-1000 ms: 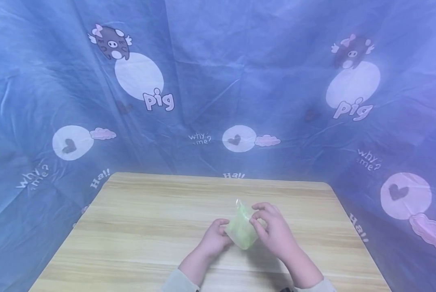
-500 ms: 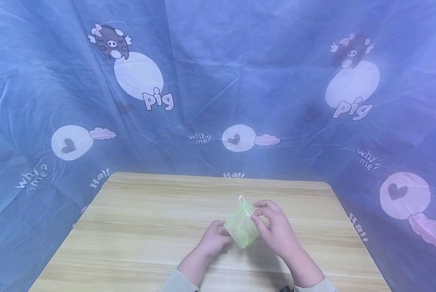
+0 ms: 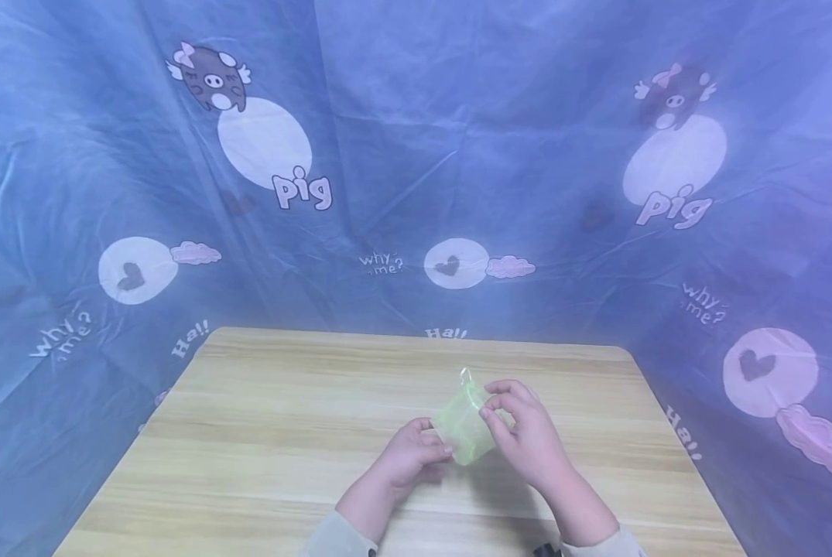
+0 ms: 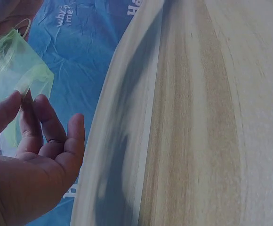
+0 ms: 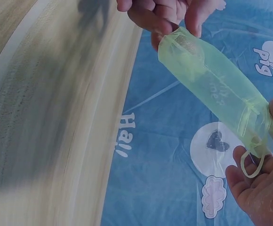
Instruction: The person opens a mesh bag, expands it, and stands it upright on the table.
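A sheer pale-green drawstring pouch (image 3: 463, 429) is held up above the table between both hands. My left hand (image 3: 410, 455) pinches its bottom end between thumb and fingertip, the other fingers loosely bent, as the left wrist view shows on the pouch (image 4: 35, 70). At the gathered mouth, my right hand (image 3: 525, 437) grips the fabric with thumb and fingers. A thin cord loop (image 5: 252, 170) hangs out by the right fingers in the right wrist view. There the pouch (image 5: 216, 82) is stretched long, with a darker meshed patch near the left hand's end.
The light wood-grain table (image 3: 283, 433) spreads beneath both hands. Behind it and at its sides hangs a blue printed cloth (image 3: 388, 155) with pigs, hearts and clouds.
The left hand's fingers have shifted onto the pouch's lower corner. The pouch has risen slightly, its cord loop moving up and to the right. The right hand has barely moved.
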The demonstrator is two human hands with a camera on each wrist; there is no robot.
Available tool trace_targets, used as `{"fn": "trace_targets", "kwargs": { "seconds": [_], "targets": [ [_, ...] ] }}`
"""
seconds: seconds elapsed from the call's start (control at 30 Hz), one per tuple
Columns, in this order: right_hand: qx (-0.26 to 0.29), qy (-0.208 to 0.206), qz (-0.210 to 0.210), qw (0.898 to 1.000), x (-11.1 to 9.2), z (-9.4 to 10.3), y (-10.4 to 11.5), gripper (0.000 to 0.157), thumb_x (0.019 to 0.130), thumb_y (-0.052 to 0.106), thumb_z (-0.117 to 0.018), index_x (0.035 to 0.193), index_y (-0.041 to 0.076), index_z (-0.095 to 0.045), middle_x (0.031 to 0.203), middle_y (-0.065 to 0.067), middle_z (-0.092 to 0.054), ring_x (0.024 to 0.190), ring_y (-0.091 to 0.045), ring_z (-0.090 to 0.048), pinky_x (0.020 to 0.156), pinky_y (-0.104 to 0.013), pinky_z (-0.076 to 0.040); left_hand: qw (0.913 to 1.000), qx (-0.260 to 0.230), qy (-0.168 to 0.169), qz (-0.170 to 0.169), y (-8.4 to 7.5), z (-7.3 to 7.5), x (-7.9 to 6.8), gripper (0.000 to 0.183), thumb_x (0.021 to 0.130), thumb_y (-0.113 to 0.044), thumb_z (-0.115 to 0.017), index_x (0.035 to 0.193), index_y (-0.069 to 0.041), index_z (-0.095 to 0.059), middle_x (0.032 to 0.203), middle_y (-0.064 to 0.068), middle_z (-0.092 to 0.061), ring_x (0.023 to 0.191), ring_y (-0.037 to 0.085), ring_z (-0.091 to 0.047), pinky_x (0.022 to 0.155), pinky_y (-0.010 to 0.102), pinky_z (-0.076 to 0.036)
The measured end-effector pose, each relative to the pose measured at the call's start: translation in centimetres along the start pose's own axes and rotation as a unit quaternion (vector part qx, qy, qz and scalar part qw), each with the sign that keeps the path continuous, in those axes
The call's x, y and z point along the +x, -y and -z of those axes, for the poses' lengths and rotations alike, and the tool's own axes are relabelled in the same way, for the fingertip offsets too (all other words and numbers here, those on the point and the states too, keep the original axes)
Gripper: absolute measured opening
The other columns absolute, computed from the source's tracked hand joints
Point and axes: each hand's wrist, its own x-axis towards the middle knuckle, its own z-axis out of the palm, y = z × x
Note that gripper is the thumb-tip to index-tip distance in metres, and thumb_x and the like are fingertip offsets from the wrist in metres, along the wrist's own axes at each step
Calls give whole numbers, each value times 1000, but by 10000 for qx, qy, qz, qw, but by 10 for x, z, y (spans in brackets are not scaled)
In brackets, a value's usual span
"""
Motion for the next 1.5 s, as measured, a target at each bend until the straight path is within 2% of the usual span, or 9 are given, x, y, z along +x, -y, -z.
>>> {"fn": "trace_targets", "kwargs": {
  "seconds": [0.2,0.4,0.67,0.73,0.93,1.03,1.2,1.27,1.5],
  "targets": [
    [-31,36,-35,10000,1,1,1,19,91,-1,-77,86,15,-68,121,-11,-71,118,-37,-63,98,-66,-53,9999,33,-143,63,1,-1,0,62,91,2,-72,143,8,-40,108,12,-76,94,22,-70,91,52,-59],
    [-153,155,-39,9998,1,2,0,17,91,0,-77,87,15,-69,122,-12,-71,118,-38,-63,99,-66,-52,9996,190,-220,-44,0,0,-1,71,88,5,-73,148,12,-36,118,18,-73,103,29,-71,93,52,-59],
    [-1583,489,845,9826,-8,-10,-16,12,86,9,-85,87,10,-74,121,-16,-70,114,-40,-64,101,-59,-52,9939,487,-965,-212,1,1,1,67,86,6,-68,145,14,-37,130,28,-63,94,28,-66,75,37,-56],
    [-1679,530,968,9796,-11,-14,-19,14,84,8,-87,87,10,-74,120,-16,-70,112,-40,-64,101,-60,-52,9908,665,-1161,-185,2,1,1,65,86,5,-65,145,13,-38,135,30,-59,95,29,-64,76,40,-56],
    [-1800,536,1144,9755,-15,-18,-24,15,81,7,-88,86,10,-74,120,-16,-70,111,-39,-65,98,-60,-53,9806,1201,-1541,-168,3,4,1,57,91,4,-56,145,12,-38,144,35,-46,122,50,-55,99,60,-51],
    [-1855,581,1234,9731,-15,-18,-24,15,81,8,-89,87,10,-75,121,-16,-70,111,-38,-65,99,-60,-53,9816,1142,-1522,-157,3,4,1,56,92,4,-54,145,12,-37,146,35,-44,115,42,-58,88,45,-55],
    [-1843,626,1482,9696,-14,-21,-23,15,81,7,-88,89,10,-76,120,-17,-71,111,-38,-66,100,-58,-54,9843,950,-1485,-109,4,2,1,56,92,6,-53,145,12,-37,148,34,-44,82,19,-52,60,20,-44],
    [-1819,641,1559,9688,-13,-23,-23,14,81,7,-88,89,10,-76,120,-17,-71,110,-38,-67,100,-58,-54,9849,901,-1478,-100,5,1,1,56,91,6,-52,145,12,-38,148,34,-43,77,16,-47,57,17,-42],
    [-1829,895,1250,9710,-14,-26,-20,15,84,12,-87,93,9,-76,125,-18,-69,115,-38,-64,104,-59,-51,9846,902,-1496,-112,7,0,0,55,91,7,-51,145,11,-37,149,34,-43,95,25,-55,59,18,-42]
  ]
}}
